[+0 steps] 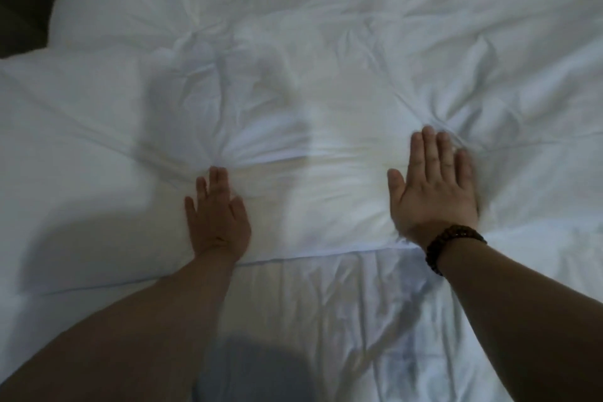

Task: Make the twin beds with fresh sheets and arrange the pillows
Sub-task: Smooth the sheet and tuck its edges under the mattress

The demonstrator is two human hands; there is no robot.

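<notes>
A white duvet [326,59] covers most of the bed, puffed and creased. Its near hem [310,257] runs across from 8 to 4 o'clock. Below the hem, at 6 o'clock, lies the wrinkled sheet [310,320]. The left hand [217,219], at 8 o'clock, lies palm down on the duvet just past the hem. Its fingers are straight and grasp nothing, and the tips sink where creases fan out towards 10 and 1 o'clock. The right hand [434,192], at 3 o'clock, is also released and flat on the duvet, fingers together, with a dark bead bracelet [456,241] at the wrist. It is motion-blurred, so it is probably sweeping. Both palms are spread wide, most likely to press air out and push wrinkles away from the hem so the duvet lies even. The sheet looks laid already, which makes smoothing the duvet the step in hand. A rounded white bulge at 11 o'clock may be a pillow, but I cannot tell. Beyond it is a dark corner.
</notes>
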